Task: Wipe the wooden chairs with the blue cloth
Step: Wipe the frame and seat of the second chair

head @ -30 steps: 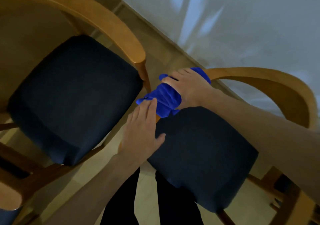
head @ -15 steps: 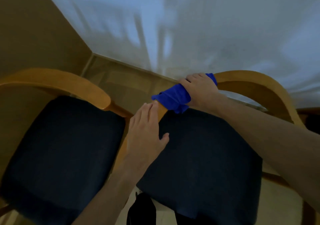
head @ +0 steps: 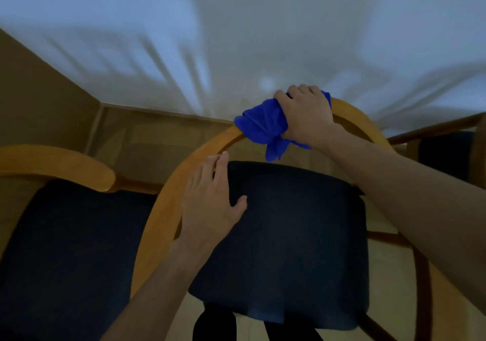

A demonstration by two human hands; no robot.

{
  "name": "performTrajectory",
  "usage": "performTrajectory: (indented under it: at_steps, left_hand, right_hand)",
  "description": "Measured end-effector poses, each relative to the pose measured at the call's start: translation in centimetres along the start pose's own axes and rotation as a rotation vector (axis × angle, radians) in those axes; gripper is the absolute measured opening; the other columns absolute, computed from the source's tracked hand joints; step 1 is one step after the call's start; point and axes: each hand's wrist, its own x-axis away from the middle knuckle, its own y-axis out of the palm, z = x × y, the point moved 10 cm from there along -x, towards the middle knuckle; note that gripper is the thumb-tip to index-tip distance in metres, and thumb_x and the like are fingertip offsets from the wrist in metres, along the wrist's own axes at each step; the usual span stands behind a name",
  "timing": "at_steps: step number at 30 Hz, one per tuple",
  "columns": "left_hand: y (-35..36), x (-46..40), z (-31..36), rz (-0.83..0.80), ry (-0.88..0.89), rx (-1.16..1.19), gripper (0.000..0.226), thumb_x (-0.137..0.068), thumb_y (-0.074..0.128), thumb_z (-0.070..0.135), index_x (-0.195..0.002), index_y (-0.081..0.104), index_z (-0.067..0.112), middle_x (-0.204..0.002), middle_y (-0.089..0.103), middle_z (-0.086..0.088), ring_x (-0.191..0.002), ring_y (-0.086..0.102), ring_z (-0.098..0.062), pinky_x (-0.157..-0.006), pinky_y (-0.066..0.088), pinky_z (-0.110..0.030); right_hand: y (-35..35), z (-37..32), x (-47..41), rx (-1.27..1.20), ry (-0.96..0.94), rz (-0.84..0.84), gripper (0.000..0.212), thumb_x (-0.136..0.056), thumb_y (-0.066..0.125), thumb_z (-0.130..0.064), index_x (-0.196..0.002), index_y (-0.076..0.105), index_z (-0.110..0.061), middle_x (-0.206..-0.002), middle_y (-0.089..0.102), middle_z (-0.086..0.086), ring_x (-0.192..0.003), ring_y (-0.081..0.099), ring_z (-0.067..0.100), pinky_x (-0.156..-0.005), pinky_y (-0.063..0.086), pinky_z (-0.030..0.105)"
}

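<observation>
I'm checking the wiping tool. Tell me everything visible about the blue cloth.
The blue cloth is deep blue, soft-looking fabric, bunched rather than flat. The right hand grips it against the top of the chair's curved wooden rail. A crumpled end sticks out leftward and a loose tail hangs toward the dark seat.

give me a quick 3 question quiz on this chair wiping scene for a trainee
1. True or false: the right hand grips the blue cloth on the curved wooden rail.
2. The left hand is: A) holding the cloth B) lying flat with straight fingers at the rail and dark seat cushion C) out of view.
3. What colour are the seat cushions?

Key: 1 true; 2 B; 3 dark, near black.
</observation>
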Motion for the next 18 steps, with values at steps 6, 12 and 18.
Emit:
performTrajectory:
  at_steps: [6, 12, 18]
  left_hand:
    - [1.1, -0.3, 3.9, -0.006, 0.09, -0.018, 0.086, -0.078, 0.071, 0.048, -0.147, 0.032, 0.013, -0.141, 0.045, -0.006, -0.128, 0.045, -0.02, -0.108, 0.035, -0.037]
    - [2.6, -0.3, 5.3, -0.063, 0.149, -0.033, 0.086, -0.079, 0.07, 0.049, -0.147, 0.031, 0.014, -0.142, 0.044, -0.005, -0.13, 0.044, -0.018, -0.108, 0.036, -0.035]
    - [4.7, 0.6, 10.6, -0.14, 0.279, -0.005, 0.084, -0.081, 0.069, 0.046, -0.149, 0.031, 0.015, -0.144, 0.042, -0.003, -0.132, 0.04, -0.017, -0.108, 0.039, -0.034]
  right_hand:
    - [0.6, 6.7, 3.4, -0.213, 0.196, 0.046, 0.076, -0.071, 0.075, -0.041, -0.134, 0.042, -0.016, -0.12, 0.055, 0.011, -0.11, 0.052, 0.032, -0.099, 0.037, 0.043]
    - [5.1, 13.7, 9.3, -0.459, 0.494, -0.001, 0.077, -0.067, 0.082, -0.037, -0.127, 0.041, -0.014, -0.107, 0.055, 0.009, -0.095, 0.057, 0.03, -0.077, 0.046, 0.04]
    - [10.3, 17.7, 17.8, -0.523, 0.748, -0.114, 0.073, -0.07, 0.081, -0.037, -0.128, 0.042, -0.015, -0.118, 0.057, 0.009, -0.106, 0.059, 0.03, -0.086, 0.051, 0.045]
